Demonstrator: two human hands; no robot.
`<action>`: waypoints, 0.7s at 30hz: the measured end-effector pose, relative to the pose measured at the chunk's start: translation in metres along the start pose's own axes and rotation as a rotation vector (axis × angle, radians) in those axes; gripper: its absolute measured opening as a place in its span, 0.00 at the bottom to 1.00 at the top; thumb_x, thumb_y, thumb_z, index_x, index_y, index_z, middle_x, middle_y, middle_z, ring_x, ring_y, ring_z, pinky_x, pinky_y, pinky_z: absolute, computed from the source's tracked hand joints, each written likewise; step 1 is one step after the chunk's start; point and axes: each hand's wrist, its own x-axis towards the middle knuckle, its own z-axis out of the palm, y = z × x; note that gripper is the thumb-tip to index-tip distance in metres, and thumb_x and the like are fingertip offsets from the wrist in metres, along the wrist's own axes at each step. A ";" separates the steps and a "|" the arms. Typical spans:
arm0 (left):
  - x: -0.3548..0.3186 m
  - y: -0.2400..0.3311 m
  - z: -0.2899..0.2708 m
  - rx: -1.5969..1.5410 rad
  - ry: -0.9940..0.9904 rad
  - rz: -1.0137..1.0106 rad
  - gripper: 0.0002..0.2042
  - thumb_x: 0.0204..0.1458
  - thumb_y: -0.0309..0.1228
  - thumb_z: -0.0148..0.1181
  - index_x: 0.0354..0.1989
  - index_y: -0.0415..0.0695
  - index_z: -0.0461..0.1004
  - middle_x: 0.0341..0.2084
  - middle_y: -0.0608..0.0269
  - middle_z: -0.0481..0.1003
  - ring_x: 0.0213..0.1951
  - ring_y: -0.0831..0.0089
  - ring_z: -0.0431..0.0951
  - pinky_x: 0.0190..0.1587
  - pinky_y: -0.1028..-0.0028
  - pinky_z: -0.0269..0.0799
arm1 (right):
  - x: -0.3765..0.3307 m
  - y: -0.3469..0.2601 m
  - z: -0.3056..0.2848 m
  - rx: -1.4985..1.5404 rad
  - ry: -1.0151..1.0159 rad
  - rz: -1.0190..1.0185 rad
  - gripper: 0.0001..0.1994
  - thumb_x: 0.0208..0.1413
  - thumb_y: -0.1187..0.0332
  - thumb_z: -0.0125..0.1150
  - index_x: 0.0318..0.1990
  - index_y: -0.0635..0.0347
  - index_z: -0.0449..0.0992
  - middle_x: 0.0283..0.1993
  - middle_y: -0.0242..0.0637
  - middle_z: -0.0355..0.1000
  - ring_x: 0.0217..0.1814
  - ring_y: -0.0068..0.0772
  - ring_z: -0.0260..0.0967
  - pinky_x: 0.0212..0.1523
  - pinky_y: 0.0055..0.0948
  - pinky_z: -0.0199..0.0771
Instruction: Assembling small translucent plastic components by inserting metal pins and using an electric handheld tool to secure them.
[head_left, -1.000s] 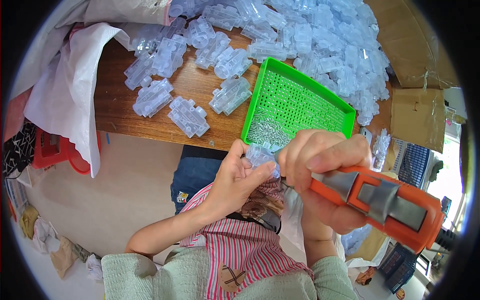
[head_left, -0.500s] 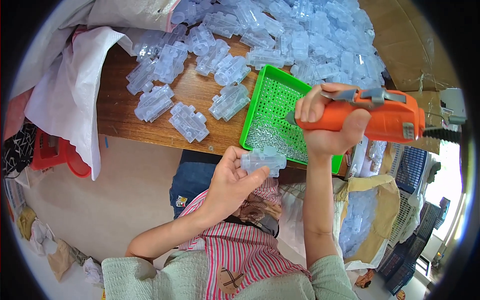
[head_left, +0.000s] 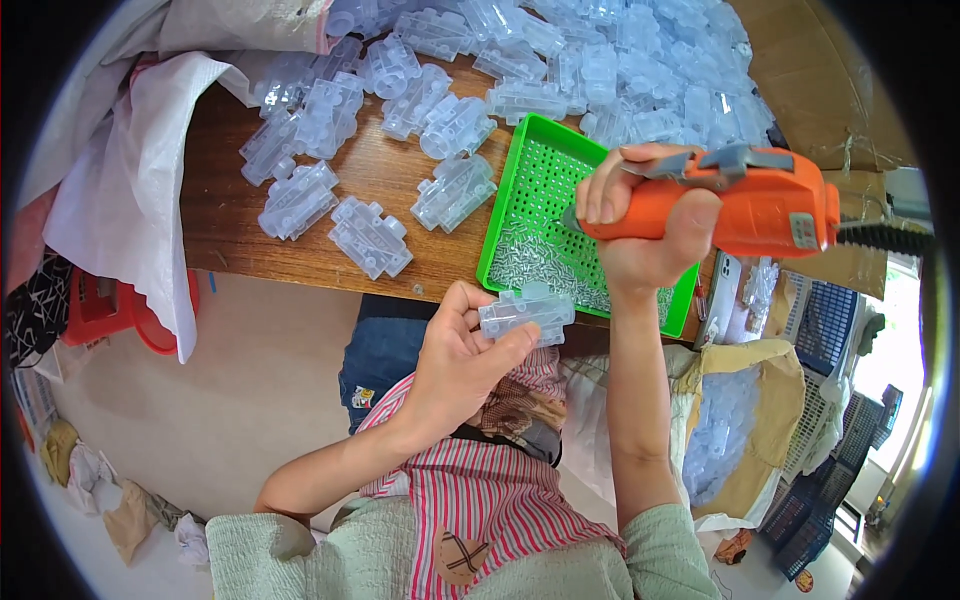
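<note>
Between the thumb and fingers of my left hand (head_left: 462, 350) is a clear plastic housing (head_left: 527, 314), just off the table's front edge. My right hand (head_left: 650, 235) is wrapped round an orange electric screwdriver (head_left: 752, 212) with a grey lever and a dark coiled cord. The screwdriver lies nearly level, its grey nose pointing left over a green perforated tray (head_left: 511, 195). Small silvery screws (head_left: 540, 265) fill the tray's near part. Whether a screw sits on the bit cannot be made out.
More clear housings (head_left: 368, 236) lie loose on the wooden table (head_left: 225, 215), with a large heap (head_left: 650, 70) behind. White sacking (head_left: 130, 190) hangs over the left side. An open sack of clear parts (head_left: 760, 440) stands at the right, near a phone (head_left: 722, 285) and stacked crates (head_left: 825, 330).
The right hand and screwdriver have shifted slightly left and up over the tray. The left hand keeps its hold on the housing. The whole view has shifted a little.
</note>
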 end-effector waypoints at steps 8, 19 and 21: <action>-0.001 0.000 -0.002 0.028 -0.027 -0.010 0.12 0.53 0.23 0.56 0.39 0.40 0.58 0.40 0.57 0.71 0.41 0.76 0.74 0.46 0.72 0.76 | -0.022 -0.082 0.000 0.267 -0.320 -0.074 0.32 0.53 0.38 0.50 0.46 0.64 0.65 0.22 0.33 0.63 0.22 0.26 0.60 0.20 0.26 0.64; 0.003 -0.003 0.002 -0.014 0.008 0.047 0.13 0.49 0.18 0.60 0.35 0.39 0.59 0.37 0.57 0.71 0.38 0.79 0.74 0.40 0.80 0.74 | -0.034 -0.073 0.002 0.077 -0.327 -0.054 0.35 0.49 0.34 0.51 0.43 0.64 0.65 0.20 0.33 0.63 0.20 0.26 0.60 0.18 0.24 0.64; 0.003 -0.004 0.002 0.004 0.006 0.080 0.13 0.48 0.18 0.60 0.35 0.39 0.59 0.36 0.58 0.71 0.38 0.80 0.74 0.40 0.80 0.74 | -0.036 -0.070 0.003 0.047 -0.332 -0.051 0.34 0.49 0.35 0.52 0.42 0.64 0.65 0.19 0.33 0.63 0.20 0.26 0.60 0.18 0.25 0.65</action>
